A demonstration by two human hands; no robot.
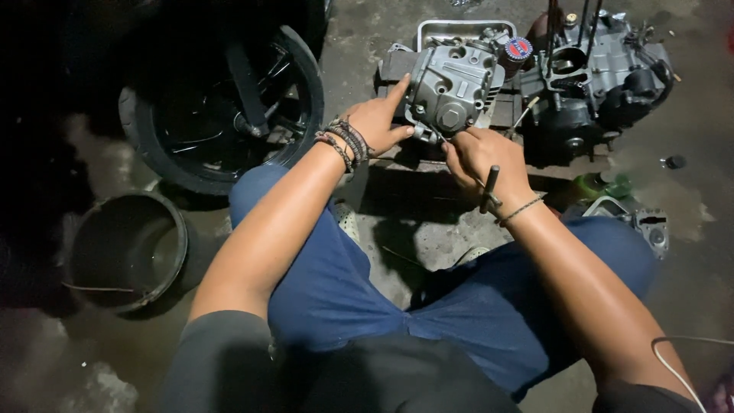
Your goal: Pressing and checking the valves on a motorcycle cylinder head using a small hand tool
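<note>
Nearest, blue-trousered knees, with a round dark rubber bucket (126,248) on the concrete floor (397,229) at left. Beyond, right hand (485,164), fingers curled shut round a slim dark metal T-handle tool (489,189), and left hand (376,122), fingers spread open, pressing the grey cast-metal cylinder head (453,86). Farther back, black motorcycle wheel (222,107) and grey engine crankcase (604,73).
</note>
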